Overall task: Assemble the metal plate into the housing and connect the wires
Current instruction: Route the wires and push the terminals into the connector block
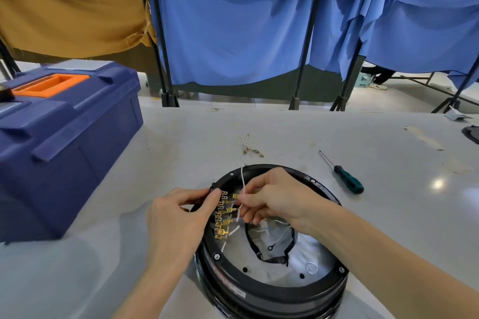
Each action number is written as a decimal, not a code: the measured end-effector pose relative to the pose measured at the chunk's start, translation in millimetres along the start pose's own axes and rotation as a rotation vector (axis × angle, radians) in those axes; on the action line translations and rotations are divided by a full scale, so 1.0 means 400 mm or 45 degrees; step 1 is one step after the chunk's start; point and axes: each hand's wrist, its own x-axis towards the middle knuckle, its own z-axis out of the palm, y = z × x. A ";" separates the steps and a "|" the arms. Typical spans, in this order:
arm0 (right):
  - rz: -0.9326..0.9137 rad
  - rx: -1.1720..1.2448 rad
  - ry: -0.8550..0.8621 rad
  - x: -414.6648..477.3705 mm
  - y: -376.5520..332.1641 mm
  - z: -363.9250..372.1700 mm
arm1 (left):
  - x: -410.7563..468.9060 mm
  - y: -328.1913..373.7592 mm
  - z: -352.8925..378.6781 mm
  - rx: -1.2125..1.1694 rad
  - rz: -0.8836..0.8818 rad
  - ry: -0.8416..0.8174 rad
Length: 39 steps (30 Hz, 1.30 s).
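Note:
A round black housing (272, 290) sits on the table in front of me, with a shiny metal plate (308, 259) lying inside it. Along its left inner side runs a row of brass terminals (223, 215) with white wires. My left hand (181, 217) grips the housing's left rim beside the terminals. My right hand (274, 195) reaches over the housing and pinches a white wire (243, 181) that stands up from the terminal row. A dark-edged opening (270, 243) in the plate shows more white wires.
A big blue toolbox (59, 137) with an orange handle stands at the left. A green-handled screwdriver (344, 176) lies right of the housing. Loose wire scraps (250, 146) lie beyond it. A dark object (471, 133) sits at the right edge. Blue curtains hang behind.

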 end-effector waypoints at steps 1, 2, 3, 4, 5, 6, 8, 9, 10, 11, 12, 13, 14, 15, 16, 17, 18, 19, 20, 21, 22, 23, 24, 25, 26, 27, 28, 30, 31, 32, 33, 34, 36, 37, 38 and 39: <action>0.015 -0.017 -0.009 0.000 -0.001 0.001 | 0.000 -0.003 0.001 -0.017 -0.007 0.001; 0.035 -0.031 -0.025 0.000 -0.002 -0.001 | 0.000 -0.007 0.002 -0.032 -0.013 0.004; 0.061 -0.040 -0.048 -0.002 -0.004 -0.003 | 0.000 -0.009 0.004 -0.044 -0.017 0.007; 0.089 -0.047 -0.072 -0.005 -0.005 -0.005 | 0.000 -0.010 0.005 -0.054 -0.021 0.008; 0.113 -0.055 -0.098 -0.008 -0.006 -0.007 | 0.000 -0.011 0.006 -0.065 -0.026 0.007; 0.132 -0.066 -0.127 -0.011 -0.006 -0.007 | 0.000 -0.012 0.006 -0.077 -0.030 0.005; 0.153 -0.083 -0.191 -0.019 -0.005 -0.003 | 0.000 -0.015 0.008 -0.088 -0.031 0.003; 0.152 -0.091 -0.205 -0.023 -0.005 0.001 | 0.000 -0.016 0.008 -0.091 -0.029 0.002; 0.146 -0.097 -0.197 -0.025 -0.004 0.005 | 0.000 -0.017 0.008 -0.099 -0.027 0.002; 0.137 -0.095 -0.165 -0.024 -0.003 0.008 | -0.001 -0.017 0.008 -0.108 -0.026 0.002; 0.123 -0.088 -0.111 -0.022 -0.002 0.011 | -0.001 -0.018 0.008 -0.118 -0.026 0.003; 0.107 -0.074 -0.047 -0.018 -0.001 0.013 | -0.001 -0.018 0.009 -0.126 -0.025 0.005; 0.092 -0.056 0.014 -0.014 0.000 0.015 | -0.002 -0.018 0.009 -0.133 -0.024 0.008; 0.085 -0.035 0.064 -0.009 0.000 0.019 | -0.003 -0.017 0.009 -0.138 -0.024 0.012; 0.087 -0.015 0.102 -0.005 0.000 0.024 | -0.004 -0.016 0.008 -0.141 -0.023 0.017; 0.095 0.002 0.137 -0.001 0.001 0.030 | -0.005 -0.016 0.008 -0.140 -0.024 0.022; 0.104 0.014 0.171 0.003 0.003 0.036 | -0.006 -0.015 0.007 -0.138 -0.025 0.027; 0.111 0.021 0.204 0.006 0.006 0.040 | -0.008 -0.015 0.007 -0.138 -0.023 0.032; 0.114 0.021 0.236 0.010 0.008 0.043 | -0.010 -0.015 0.006 -0.138 -0.020 0.036; 0.116 0.010 0.267 0.013 0.010 0.044 | -0.011 -0.015 0.006 -0.137 -0.016 0.039; 0.118 -0.005 0.295 0.015 0.012 0.045 | -0.012 -0.015 0.006 -0.135 -0.015 0.041; 0.122 -0.016 0.320 0.018 0.012 0.044 | -0.012 -0.015 0.006 -0.134 -0.016 0.042; 0.128 -0.014 0.337 0.020 0.012 0.043 | -0.012 -0.016 0.006 -0.132 -0.017 0.043; 0.134 -0.006 0.346 0.023 0.011 0.043 | -0.012 -0.016 0.006 -0.130 -0.015 0.044; 0.137 -0.004 0.347 0.025 0.009 0.043 | -0.012 -0.016 0.006 -0.128 -0.012 0.044; 0.138 -0.008 0.344 0.027 0.006 0.043 | -0.012 -0.016 0.006 -0.125 -0.009 0.044; 0.137 -0.016 0.339 0.030 0.003 0.044 | -0.012 -0.015 0.007 -0.122 -0.005 0.043; 0.140 -0.025 0.331 0.036 -0.001 0.048 | -0.012 -0.015 0.007 -0.117 0.000 0.046; 0.144 -0.028 0.327 0.040 -0.001 0.050 | -0.012 -0.015 0.007 -0.118 0.000 0.048; 0.147 -0.031 0.323 0.042 -0.001 0.052 | -0.011 -0.015 0.007 -0.119 -0.002 0.048; 0.150 -0.031 0.318 0.046 0.000 0.053 | -0.011 -0.016 0.007 -0.118 0.000 0.048; 0.151 -0.026 0.314 0.048 0.000 0.053 | -0.012 -0.016 0.007 -0.113 0.005 0.047; 0.155 -0.005 0.302 0.050 0.000 0.052 | -0.013 -0.017 0.007 -0.102 0.018 0.051; 0.158 0.005 0.297 0.051 0.001 0.050 | -0.013 -0.017 0.007 -0.100 0.021 0.051; 0.161 0.012 0.293 0.051 0.001 0.050 | -0.012 -0.017 0.006 -0.102 0.021 0.049; 0.162 0.016 0.290 0.052 0.001 0.048 | -0.011 -0.018 0.007 -0.107 0.019 0.046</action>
